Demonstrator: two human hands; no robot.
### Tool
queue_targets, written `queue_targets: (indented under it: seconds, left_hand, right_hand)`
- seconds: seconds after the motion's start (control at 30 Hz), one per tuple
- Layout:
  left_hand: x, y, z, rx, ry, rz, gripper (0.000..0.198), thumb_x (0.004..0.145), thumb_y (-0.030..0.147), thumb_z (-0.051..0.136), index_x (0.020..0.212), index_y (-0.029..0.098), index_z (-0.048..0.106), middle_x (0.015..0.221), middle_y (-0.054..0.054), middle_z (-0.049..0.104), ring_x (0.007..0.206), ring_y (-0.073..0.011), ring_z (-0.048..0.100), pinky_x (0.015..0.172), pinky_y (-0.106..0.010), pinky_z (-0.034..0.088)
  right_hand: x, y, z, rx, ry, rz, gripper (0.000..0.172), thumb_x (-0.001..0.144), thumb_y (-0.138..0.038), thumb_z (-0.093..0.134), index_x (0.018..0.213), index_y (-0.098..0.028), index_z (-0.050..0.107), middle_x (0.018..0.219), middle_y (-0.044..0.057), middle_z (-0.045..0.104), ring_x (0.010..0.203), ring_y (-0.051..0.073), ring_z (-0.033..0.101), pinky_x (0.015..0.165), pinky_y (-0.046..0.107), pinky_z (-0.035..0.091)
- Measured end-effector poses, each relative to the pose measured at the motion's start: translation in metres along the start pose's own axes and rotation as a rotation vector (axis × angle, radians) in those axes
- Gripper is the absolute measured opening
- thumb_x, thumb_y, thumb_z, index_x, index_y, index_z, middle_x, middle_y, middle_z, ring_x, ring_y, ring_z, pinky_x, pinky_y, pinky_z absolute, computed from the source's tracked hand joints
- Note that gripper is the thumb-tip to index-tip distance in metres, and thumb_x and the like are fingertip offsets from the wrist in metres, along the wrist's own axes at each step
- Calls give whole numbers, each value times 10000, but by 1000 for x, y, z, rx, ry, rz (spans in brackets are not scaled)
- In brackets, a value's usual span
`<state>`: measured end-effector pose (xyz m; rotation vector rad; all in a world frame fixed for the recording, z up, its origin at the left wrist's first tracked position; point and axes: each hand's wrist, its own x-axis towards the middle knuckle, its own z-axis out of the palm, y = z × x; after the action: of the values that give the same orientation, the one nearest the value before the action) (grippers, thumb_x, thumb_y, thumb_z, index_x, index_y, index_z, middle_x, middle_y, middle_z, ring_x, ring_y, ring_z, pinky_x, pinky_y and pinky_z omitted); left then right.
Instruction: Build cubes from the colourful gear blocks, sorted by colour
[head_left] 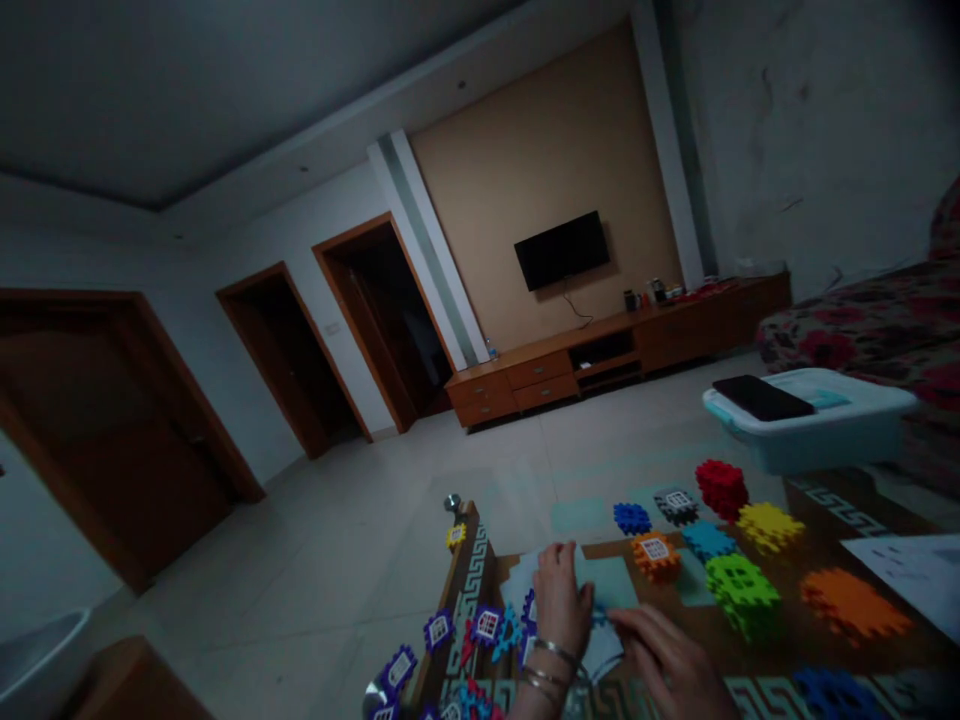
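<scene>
Wearing bracelets, my left hand [561, 598] is over the near left part of the table, its fingers curled downward; what lies under them is hidden. Close beside it, my right hand [667, 655] pinches thumb and finger at the edge of a small blue toothed building piece [599, 617]. Dim light and blur hide how far each hand grips this piece. Beneath both hands lies pale sheet material [611, 580]. Left of my left hand, purple toothed pieces with white window inserts [487, 625] and a light-blue piece [508, 632] line up.
Toothed pieces sit to the right: an orange stack [655, 557], a green stack [741, 595], a red stack [721, 488], yellow pieces [770, 527] and flat orange ones [853, 603]. A dark phone [763, 397] rests on a lidded tub [825, 440]. The table's raised patterned edge [478, 560] runs along the left.
</scene>
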<state>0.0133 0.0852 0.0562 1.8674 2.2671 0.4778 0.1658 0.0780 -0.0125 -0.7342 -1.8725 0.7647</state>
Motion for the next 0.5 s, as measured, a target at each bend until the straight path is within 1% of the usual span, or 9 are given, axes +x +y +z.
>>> queue_targets:
  seconds: [0.07, 0.1, 0.13, 0.17, 0.23, 0.3, 0.37, 0.43, 0.5]
  left_hand:
    - [-25, -47, -11, 65, 75, -157, 568, 776, 97, 453, 1338, 173, 479, 1411, -87, 487, 1345, -217, 393, 1117, -327, 318]
    - [-36, -71, -17, 115, 109, -244, 564, 765, 73, 439, 1312, 191, 508, 1410, -75, 496, 1346, -200, 397, 1108, -309, 327]
    - [-47, -95, -23, 161, 166, -341, 543, 776, 79, 421, 1293, 213, 524, 1414, -64, 501, 1344, -194, 405, 1084, -318, 357]
    - [-57, -116, -30, 178, 194, -405, 521, 800, 88, 389, 1287, 210, 526, 1419, -73, 499, 1348, -206, 404, 1067, -353, 378]
    - [-71, -154, -41, 200, 238, -495, 490, 818, 105, 377, 1273, 195, 532, 1436, -95, 486, 1368, -233, 382, 1061, -404, 380]
    - [-78, -183, -49, 215, 273, -554, 475, 826, 115, 376, 1269, 180, 534, 1464, -114, 456, 1395, -259, 342, 1074, -452, 356]
    - [-80, -206, -52, 231, 301, -612, 462, 831, 134, 383, 1261, 178, 545, 1477, -125, 443, 1405, -276, 328, 1070, -490, 349]
    - [-80, -225, -51, 227, 298, -645, 447, 828, 149, 397, 1239, 194, 569, 1451, -127, 477, 1381, -278, 373, 1035, -501, 378]
    - [-80, -241, -48, 200, 277, -640, 411, 837, 172, 402, 1191, 218, 606, 1398, -121, 536, 1329, -266, 443, 999, -490, 404]
  right_hand:
    - [-2, -4, 10, -5, -31, 25, 356, 885, -183, 390, 1065, -247, 690, 1000, 78, 726, 923, 220, 690, 824, 327, 571]
    - [-3, -6, 16, -14, -53, 36, 357, 887, -188, 385, 1063, -246, 690, 1004, 81, 723, 934, 223, 684, 835, 337, 564]
    - [-4, -8, 22, -29, -83, 45, 359, 888, -193, 380, 1063, -245, 689, 1011, 85, 719, 952, 227, 675, 849, 350, 555]
    - [-5, -10, 29, -52, -123, 53, 359, 885, -196, 380, 1063, -242, 689, 1022, 90, 715, 972, 233, 666, 868, 364, 543]
    - [-5, -11, 44, -117, -217, 60, 355, 864, -191, 399, 1067, -232, 688, 1059, 100, 706, 1020, 245, 645, 917, 391, 513]
    - [-2, -12, 62, -197, -319, 60, 364, 833, -172, 433, 1093, -217, 683, 1125, 111, 688, 1089, 255, 614, 977, 406, 471]
    - [7, -14, 84, -268, -400, 57, 400, 806, -154, 467, 1151, -203, 663, 1214, 120, 652, 1170, 258, 568, 1032, 404, 423]
    - [21, -18, 108, -328, -454, 65, 463, 776, -139, 506, 1218, -198, 630, 1296, 121, 606, 1241, 256, 514, 1072, 391, 376]
    - [39, -24, 132, -372, -485, 80, 530, 742, -133, 551, 1266, -198, 600, 1340, 118, 573, 1271, 257, 481, 1084, 380, 350]
